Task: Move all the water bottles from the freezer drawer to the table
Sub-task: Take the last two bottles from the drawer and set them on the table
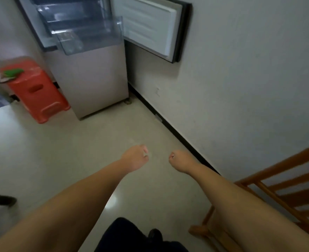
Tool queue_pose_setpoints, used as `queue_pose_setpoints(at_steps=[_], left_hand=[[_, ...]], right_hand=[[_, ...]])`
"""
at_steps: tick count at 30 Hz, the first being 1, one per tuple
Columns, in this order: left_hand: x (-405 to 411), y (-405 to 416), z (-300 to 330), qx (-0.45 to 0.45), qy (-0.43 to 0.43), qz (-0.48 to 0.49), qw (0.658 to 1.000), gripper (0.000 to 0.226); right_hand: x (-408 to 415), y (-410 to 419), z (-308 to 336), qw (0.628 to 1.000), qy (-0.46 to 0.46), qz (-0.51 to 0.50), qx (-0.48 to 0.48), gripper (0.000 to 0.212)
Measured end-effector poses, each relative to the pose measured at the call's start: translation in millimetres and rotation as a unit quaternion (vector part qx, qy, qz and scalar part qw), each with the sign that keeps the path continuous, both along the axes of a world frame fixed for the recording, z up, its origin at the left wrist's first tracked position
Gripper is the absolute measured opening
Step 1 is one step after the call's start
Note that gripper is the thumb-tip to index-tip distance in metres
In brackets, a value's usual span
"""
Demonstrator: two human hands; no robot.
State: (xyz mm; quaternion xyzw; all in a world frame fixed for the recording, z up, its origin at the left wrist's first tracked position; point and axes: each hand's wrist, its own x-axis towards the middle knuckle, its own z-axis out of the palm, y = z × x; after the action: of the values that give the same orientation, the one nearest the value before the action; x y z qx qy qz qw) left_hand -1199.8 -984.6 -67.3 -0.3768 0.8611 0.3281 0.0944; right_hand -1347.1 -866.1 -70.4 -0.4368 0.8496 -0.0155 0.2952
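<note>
Both hands carry nothing: left hand (136,157) and right hand (180,160) are curled into empty fists, held forward, apparently for approach. Ahead, the freezer drawer (88,40) stands pulled out, door (150,28) swung aside for access. Blurred clear shapes inside may be water bottles (69,41); number indeterminate.

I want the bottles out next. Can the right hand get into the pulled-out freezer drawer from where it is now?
Probably not yet. The right hand hangs empty over the floor, far short of the freezer drawer. Nothing blocks the way; the person likely needs to step closer.
</note>
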Motion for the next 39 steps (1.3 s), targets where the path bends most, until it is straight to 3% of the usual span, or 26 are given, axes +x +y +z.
queue_pose_setpoints(at_steps=[8, 14, 18, 21, 24, 28, 39], left_hand=[[-9.8, -148.9, -12.2, 0.005, -0.006, 0.070, 0.997, 0.031], [-18.5, -295.3, 11.9, -0.017, -0.007, 0.086, 0.996, 0.029], [-26.2, -371.7, 29.1, -0.023, 0.019, 0.104, 0.994, 0.028], [-32.5, -408.7, 33.1, -0.022, 0.039, 0.123, 0.991, 0.026], [-39.2, -452.1, 35.3, -0.032, 0.057, 0.145, 0.987, 0.026], [-53.9, -514.0, 40.0, -0.047, 0.072, 0.167, 0.982, 0.025], [-156.1, -706.7, 87.4, -0.112, 0.111, 0.229, 0.961, 0.029]], right_hand=[[-24.2, -174.8, -22.8, 0.998, -0.031, 0.056, -0.006, 0.039], [-39.5, -318.0, -4.6, 0.997, -0.033, 0.068, -0.010, 0.039], [-44.2, -397.8, 11.7, 0.996, -0.043, 0.063, -0.041, 0.018], [-48.2, -449.0, 14.4, 0.994, -0.030, 0.092, -0.040, 0.034], [-56.8, -502.6, 20.2, 0.993, -0.027, 0.108, -0.047, 0.036], [-76.2, -572.6, 30.2, 0.989, -0.050, 0.101, -0.094, 0.023], [-168.1, -801.7, 80.7, 0.955, -0.069, 0.210, -0.197, 0.022]])
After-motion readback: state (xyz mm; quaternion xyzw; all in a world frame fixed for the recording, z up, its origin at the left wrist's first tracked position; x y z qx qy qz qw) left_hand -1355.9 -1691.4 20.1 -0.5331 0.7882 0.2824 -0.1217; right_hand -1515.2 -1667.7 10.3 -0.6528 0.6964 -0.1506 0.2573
